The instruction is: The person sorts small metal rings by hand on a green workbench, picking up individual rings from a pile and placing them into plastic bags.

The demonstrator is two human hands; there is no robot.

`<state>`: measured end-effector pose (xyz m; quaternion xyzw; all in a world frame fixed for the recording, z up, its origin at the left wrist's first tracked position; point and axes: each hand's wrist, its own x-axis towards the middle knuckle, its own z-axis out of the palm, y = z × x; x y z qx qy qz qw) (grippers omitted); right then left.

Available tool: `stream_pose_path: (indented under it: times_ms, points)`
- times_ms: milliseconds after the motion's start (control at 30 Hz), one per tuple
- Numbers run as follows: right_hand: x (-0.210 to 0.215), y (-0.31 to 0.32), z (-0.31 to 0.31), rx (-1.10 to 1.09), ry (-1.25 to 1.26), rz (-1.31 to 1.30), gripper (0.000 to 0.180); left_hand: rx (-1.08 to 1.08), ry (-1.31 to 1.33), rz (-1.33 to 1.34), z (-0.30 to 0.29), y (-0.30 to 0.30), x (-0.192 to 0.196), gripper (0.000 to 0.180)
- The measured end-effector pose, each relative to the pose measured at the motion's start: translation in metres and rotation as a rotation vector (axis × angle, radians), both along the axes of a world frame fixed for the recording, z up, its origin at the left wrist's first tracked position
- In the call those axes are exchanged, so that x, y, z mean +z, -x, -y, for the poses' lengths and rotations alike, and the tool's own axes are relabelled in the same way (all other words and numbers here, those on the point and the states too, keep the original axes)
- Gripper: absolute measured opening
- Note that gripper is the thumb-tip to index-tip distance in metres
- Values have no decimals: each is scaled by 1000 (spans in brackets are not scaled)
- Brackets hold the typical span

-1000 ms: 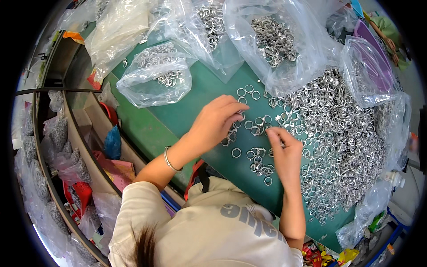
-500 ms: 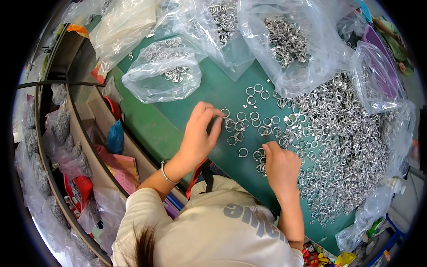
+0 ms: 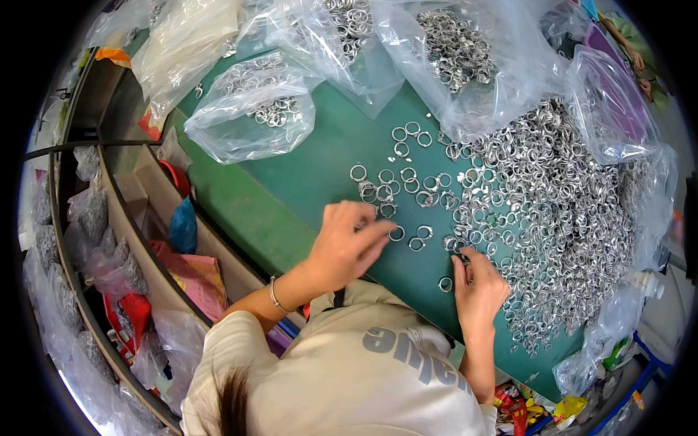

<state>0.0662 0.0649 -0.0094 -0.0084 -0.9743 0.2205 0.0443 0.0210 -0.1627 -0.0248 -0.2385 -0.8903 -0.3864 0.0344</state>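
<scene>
My left hand (image 3: 351,241) is over the green table with its fingers apart, one fingertip at the edge of a loose silver ring (image 3: 396,233). Beyond it lies a small cluster of rings (image 3: 379,190). My right hand (image 3: 480,287) has thumb and forefinger brought together on a ring at the near left edge of the big ring pile (image 3: 567,218). The fingers partly hide that ring. A single ring (image 3: 446,284) lies left of my right hand, and a few more rings (image 3: 420,238) lie between the hands.
Clear plastic bags of rings (image 3: 254,134) stand along the far side of the green table (image 3: 291,189). A purple bin (image 3: 618,94) is at the far right. Shelving with bagged parts (image 3: 131,218) stands at the left. Colourful wrappers (image 3: 520,410) lie below the table's right corner.
My left hand has moved nearer and slightly right, away from the far ring cluster. My right hand has shifted right to the pile's edge. The view has shifted slightly.
</scene>
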Motion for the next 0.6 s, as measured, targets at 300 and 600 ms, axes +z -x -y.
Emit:
stream_pose_path:
  times_ms: [300,600]
  points:
    - [11,-36,-30,-381,603,124,6,69,-350,133,-19,1,-13,14]
    - [0,-70,-18,-84,207,70,29,-205,-1335,1485,-24,-12,-4,16]
